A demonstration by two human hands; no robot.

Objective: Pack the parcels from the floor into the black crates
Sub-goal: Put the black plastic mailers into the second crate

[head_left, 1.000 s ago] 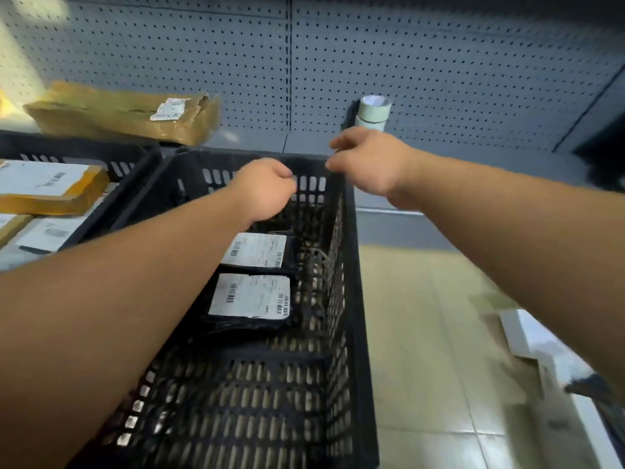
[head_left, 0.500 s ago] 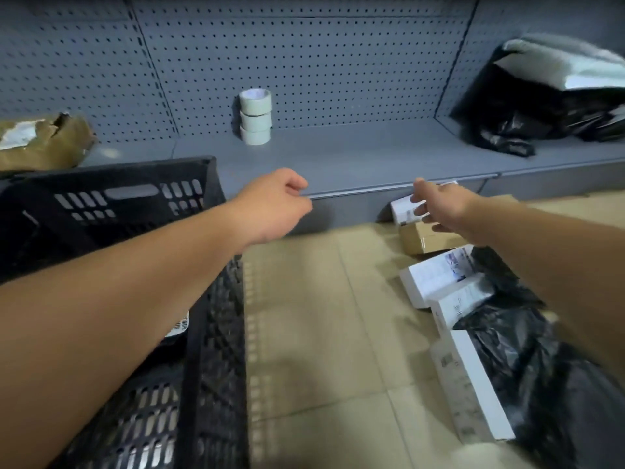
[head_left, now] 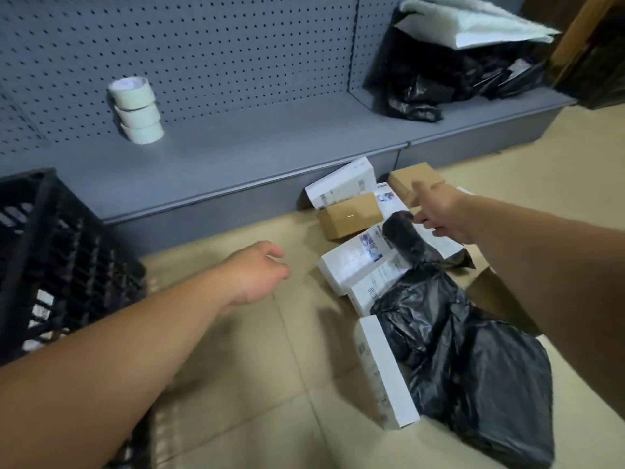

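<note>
— What's sitting on the grey shelf (head_left: 270,154)?

— At its right end, a heap of black bags (head_left: 439,82) with a white padded sheet (head_left: 473,25) on top. Toward the left, three rolls of tape (head_left: 137,110) stacked against the pegboard.

— And the black crate (head_left: 50,252)?

— In front of the shelf's left end, on the floor. From here I can't tell what's inside; only pale patches show through the slots.

— Where are the parcels?

— On the tiles below the shelf's front lip: a big black plastic bag (head_left: 473,374) lying farthest out from the shelf, white boxes (head_left: 358,265) beside and partly under it, a brown carton (head_left: 348,214) closer in, and a white box (head_left: 341,184) leaning against the shelf base.

— The hands?

— The right hand (head_left: 439,211) hovers over the boxes near the shelf base, fingers spread and loose, gripping nothing. The left hand (head_left: 257,272) hangs over bare tiles between crate and parcels, fingers loosely curled, holding nothing.
</note>
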